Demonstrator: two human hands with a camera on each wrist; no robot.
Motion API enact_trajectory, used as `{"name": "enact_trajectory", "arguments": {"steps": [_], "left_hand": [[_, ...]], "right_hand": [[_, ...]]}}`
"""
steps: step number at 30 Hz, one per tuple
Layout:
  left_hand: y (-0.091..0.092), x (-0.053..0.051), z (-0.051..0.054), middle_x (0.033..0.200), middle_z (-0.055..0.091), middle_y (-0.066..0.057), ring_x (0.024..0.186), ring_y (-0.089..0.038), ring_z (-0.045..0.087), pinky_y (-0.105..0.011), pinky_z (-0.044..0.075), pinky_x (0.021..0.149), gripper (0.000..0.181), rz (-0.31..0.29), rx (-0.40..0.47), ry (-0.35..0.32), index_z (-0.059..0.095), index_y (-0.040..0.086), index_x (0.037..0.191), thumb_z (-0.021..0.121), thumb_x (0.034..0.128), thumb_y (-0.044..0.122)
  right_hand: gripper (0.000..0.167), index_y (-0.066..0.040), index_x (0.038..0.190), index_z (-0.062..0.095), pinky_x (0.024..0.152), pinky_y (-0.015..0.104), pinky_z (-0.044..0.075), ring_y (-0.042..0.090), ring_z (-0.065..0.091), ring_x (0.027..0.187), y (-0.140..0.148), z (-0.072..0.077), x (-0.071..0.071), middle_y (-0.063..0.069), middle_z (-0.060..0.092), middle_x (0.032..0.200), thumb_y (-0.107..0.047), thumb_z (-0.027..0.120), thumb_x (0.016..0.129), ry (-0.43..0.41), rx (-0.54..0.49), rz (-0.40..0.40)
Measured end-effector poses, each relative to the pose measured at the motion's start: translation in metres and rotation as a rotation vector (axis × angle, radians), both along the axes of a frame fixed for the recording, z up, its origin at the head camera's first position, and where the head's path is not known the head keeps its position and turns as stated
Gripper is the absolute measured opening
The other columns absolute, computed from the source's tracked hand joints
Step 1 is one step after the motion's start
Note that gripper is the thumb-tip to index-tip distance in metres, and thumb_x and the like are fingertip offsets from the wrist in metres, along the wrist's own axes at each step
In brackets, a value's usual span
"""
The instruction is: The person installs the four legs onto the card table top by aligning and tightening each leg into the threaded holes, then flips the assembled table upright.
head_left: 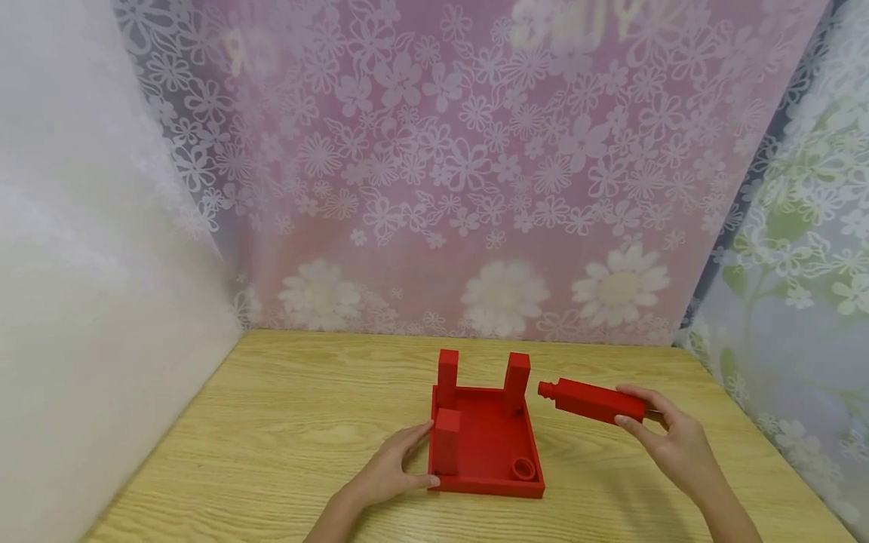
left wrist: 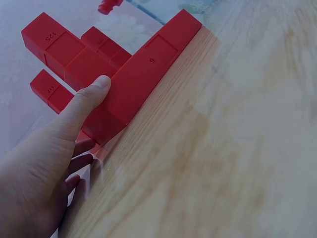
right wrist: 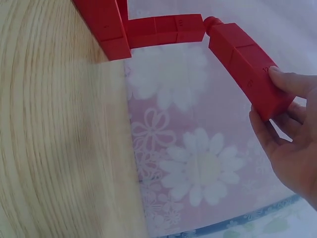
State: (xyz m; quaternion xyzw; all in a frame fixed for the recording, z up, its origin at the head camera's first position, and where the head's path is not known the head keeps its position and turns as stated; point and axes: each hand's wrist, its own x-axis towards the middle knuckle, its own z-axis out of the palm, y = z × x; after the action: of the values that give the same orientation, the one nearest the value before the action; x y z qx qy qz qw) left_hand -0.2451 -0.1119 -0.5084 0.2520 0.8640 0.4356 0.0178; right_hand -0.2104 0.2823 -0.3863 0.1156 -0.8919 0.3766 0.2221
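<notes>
A red square tray-like base (head_left: pixel 487 486) lies on the table with three square red legs standing up from its corners. At its near right corner is a round threaded socket (head_left: pixel 523 469) with no leg in it. My left hand (head_left: pixel 390 467) holds the base's near left corner, thumb on the front side and fingers along the left side. In the left wrist view the thumb presses the base's wall (left wrist: pixel 148 64). Off to the right, my right hand (head_left: pixel 672 437) grips a loose red leg (head_left: pixel 591 400) by its plain end. The leg is tilted in the air, its threaded tip pointing left.
The wooden table (head_left: pixel 285 407) extends around the base on all sides. A pink flowered curtain (head_left: pixel 434 188) hangs behind the table's back edge, with a pale sheet (head_left: pixel 102 264) at left and a flowered one (head_left: pixel 801 264) at right.
</notes>
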Motion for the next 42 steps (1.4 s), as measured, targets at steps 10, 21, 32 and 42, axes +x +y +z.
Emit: {"name": "enact_trajectory", "arguments": {"steps": [10,21,32,42], "left_hand": [[0.0,0.0,0.0,0.139,0.038,-0.004,0.127,-0.031,0.031,-0.057,0.028,0.096,0.086,0.001,-0.003,0.0,0.032,0.022,0.144,0.069,0.0737,0.055],[0.0,-0.001,-0.001,0.14,0.038,-0.003,0.127,-0.029,0.031,-0.057,0.028,0.096,0.086,-0.002,-0.008,0.004,0.032,0.022,0.144,0.068,0.0738,0.055],[0.0,-0.002,-0.002,0.14,0.038,-0.002,0.127,-0.029,0.031,-0.056,0.028,0.097,0.087,-0.005,-0.013,0.013,0.032,0.022,0.144,0.067,0.0733,0.057],[0.001,-0.001,-0.001,0.14,0.038,-0.004,0.127,-0.03,0.031,-0.057,0.027,0.096,0.086,0.002,-0.013,0.006,0.033,0.022,0.144,0.069,0.0738,0.055]], "right_hand": [[0.039,-0.009,0.116,0.061,0.056,0.022,0.049,-0.006,0.055,0.085,-0.011,-0.001,0.004,-0.001,0.061,0.104,-0.01,0.073,0.079,0.033,-0.016,0.051],[0.033,-0.004,0.109,0.061,0.067,0.016,0.049,0.002,0.055,0.085,-0.028,0.002,0.004,0.007,0.06,0.099,0.001,0.071,0.078,0.098,-0.06,0.184],[0.041,-0.009,0.111,0.059,0.066,0.019,0.049,0.006,0.056,0.079,-0.047,-0.001,0.003,0.003,0.061,0.098,0.0,0.074,0.074,0.124,0.016,0.242],[0.042,-0.011,0.109,0.058,0.063,0.025,0.051,0.004,0.055,0.074,-0.061,-0.009,0.001,-0.01,0.059,0.088,-0.008,0.078,0.072,0.097,0.134,0.234]]}}
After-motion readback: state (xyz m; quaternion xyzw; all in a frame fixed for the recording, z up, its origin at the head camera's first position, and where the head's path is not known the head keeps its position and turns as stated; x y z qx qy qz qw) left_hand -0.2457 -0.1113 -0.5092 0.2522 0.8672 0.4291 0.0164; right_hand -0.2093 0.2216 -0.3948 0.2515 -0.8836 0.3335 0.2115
